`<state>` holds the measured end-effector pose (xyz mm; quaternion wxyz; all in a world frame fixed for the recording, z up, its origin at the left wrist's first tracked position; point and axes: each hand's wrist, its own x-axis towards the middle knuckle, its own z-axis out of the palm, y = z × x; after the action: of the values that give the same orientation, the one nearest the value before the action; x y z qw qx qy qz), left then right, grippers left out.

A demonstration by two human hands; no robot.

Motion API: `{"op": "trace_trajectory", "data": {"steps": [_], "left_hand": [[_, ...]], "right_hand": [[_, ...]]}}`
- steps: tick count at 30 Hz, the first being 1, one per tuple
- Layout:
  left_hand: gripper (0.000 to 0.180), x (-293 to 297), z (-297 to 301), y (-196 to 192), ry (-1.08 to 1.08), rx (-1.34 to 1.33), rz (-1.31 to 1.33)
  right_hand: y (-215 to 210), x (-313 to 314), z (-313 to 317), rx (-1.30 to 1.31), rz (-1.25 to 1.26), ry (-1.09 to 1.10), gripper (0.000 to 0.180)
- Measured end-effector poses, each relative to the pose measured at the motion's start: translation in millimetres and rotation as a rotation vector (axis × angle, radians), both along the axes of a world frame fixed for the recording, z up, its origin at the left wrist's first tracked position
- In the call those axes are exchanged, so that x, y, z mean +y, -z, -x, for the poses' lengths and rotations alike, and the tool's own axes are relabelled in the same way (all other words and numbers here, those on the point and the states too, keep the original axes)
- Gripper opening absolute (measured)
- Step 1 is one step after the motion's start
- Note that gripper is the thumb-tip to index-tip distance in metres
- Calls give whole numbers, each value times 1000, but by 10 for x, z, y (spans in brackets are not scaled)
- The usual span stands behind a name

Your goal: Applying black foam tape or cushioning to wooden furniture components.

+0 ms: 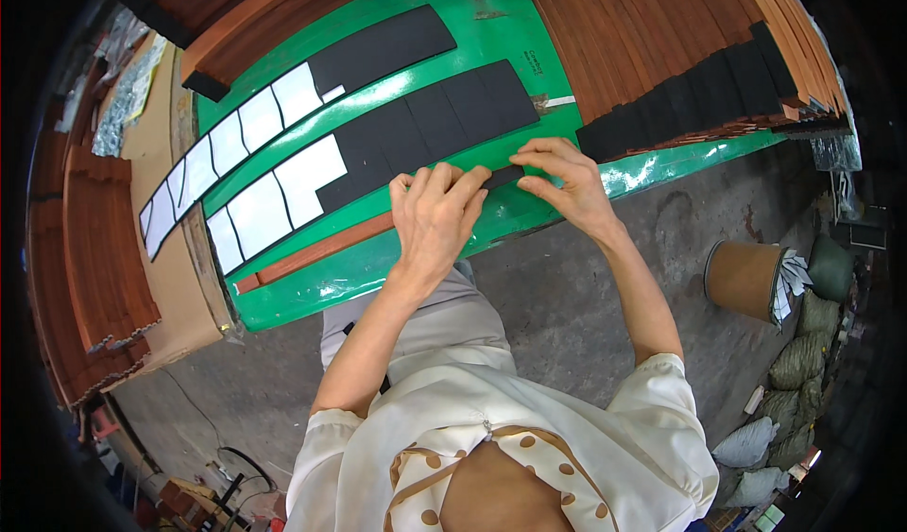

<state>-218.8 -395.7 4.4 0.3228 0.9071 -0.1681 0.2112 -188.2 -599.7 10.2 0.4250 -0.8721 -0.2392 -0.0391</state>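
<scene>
Hands (pixel 430 215) on strip (pixel 326 253), bin (pixel 742 280) with white pieces (pixel 789 280)

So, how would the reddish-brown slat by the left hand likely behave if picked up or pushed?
The slat is probably stiff, since it lies straight; likely light, being so thin; and it might slide easily on the glossy green tabletop.

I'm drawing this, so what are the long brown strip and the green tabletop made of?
The brown strip looks like smooth wood, maybe plastic: its reddish-brown colour is woodlike. The green tabletop seems glossy paint or plastic, with bright reflections; what's underneath is hidden.
</scene>
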Motion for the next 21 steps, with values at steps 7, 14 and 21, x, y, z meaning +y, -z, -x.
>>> {"op": "trace_trajectory", "data": {"steps": [7, 14, 21], "left_hand": [[29, -3, -21, 164, 8, -204, -112], [29, -18, -49, 193, -17, -228, -126], [28, -11, -37, 219, -19, -241, -114]], "right_hand": [[159, -14, 1, 118, -114, 7, 24], [186, 165, 114, 291, -338, 179, 24], [222, 51, 33, 151, -158, 100, 28]]}}
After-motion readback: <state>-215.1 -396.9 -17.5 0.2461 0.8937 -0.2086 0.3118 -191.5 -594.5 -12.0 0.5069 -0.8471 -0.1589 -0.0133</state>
